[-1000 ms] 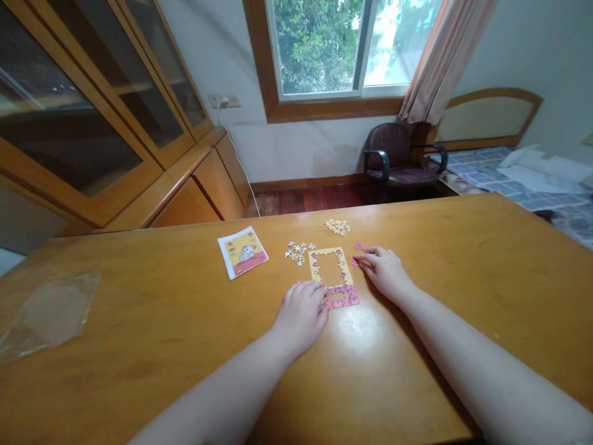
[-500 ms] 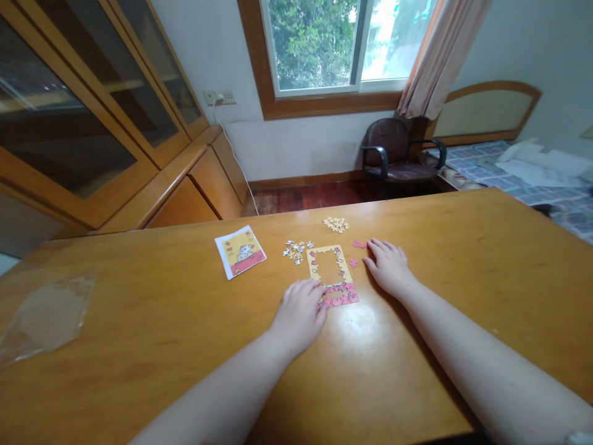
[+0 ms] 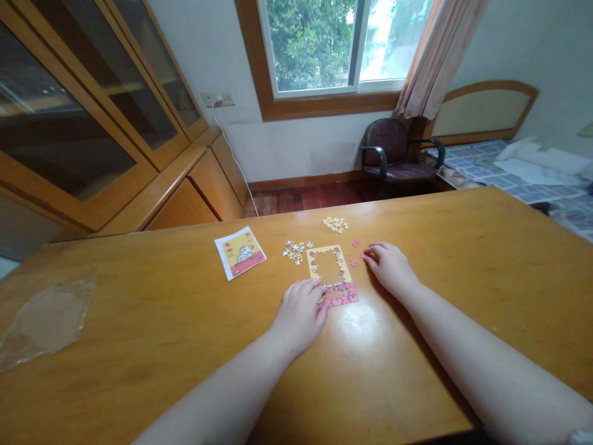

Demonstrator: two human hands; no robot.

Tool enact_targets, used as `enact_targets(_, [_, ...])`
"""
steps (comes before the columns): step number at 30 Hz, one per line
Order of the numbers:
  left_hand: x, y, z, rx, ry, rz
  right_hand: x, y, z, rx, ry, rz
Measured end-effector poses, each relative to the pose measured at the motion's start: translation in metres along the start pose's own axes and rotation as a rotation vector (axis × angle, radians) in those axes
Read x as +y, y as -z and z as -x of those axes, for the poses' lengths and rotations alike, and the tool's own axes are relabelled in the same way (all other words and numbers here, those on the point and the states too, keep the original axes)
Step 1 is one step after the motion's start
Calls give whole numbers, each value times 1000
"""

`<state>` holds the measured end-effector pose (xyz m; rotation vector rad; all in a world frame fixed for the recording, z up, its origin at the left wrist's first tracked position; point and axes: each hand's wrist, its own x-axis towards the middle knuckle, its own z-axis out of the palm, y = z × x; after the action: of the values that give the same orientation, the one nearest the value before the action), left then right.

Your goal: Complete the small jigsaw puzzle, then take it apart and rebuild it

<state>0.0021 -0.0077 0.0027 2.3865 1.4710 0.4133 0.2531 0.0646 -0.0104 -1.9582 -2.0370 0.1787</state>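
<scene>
On the table lies a partly assembled jigsaw puzzle [image 3: 346, 272], a yellow and pink frame of joined pieces with gaps inside. My left hand [image 3: 299, 312] rests over its lower left corner, fingers stretched out and lying on it. To the right of the puzzle, my right hand [image 3: 389, 266] pinches a pink puzzle piece [image 3: 364, 255] between thumb and fingertips. Two more pink pieces, one upper [image 3: 355, 243] and one lower [image 3: 353, 262], lie loose between that hand and the puzzle.
A heap of yellowish pieces [image 3: 335, 224] lies beyond the puzzle, and white patterned pieces [image 3: 296, 251] sit to its left. Farther left is a reference picture card [image 3: 241, 253]. A clear plastic bag [image 3: 50, 318] lies at the table's left. An armchair [image 3: 386, 151] stands behind the table.
My right hand has drawn its fingers together on one pink piece and shifted it slightly toward me, away from the upper pink piece. My left hand has stayed in place.
</scene>
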Motion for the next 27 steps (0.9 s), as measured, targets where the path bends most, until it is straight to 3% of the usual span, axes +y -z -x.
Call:
enact_targets(12, [0,1,0,16,-9,12,-9,15,9,-73,-38,110])
enact_targets(17, [0,0,-1,25,-7,20,-2,24,13,-135,-60,120])
enact_targets(23, [-1,-1,0,17,-16,29,6,22,13,-198,75,39])
enact_targets(27, [-1,-1,0,17,-12,27,6,21,14,-206,87,31])
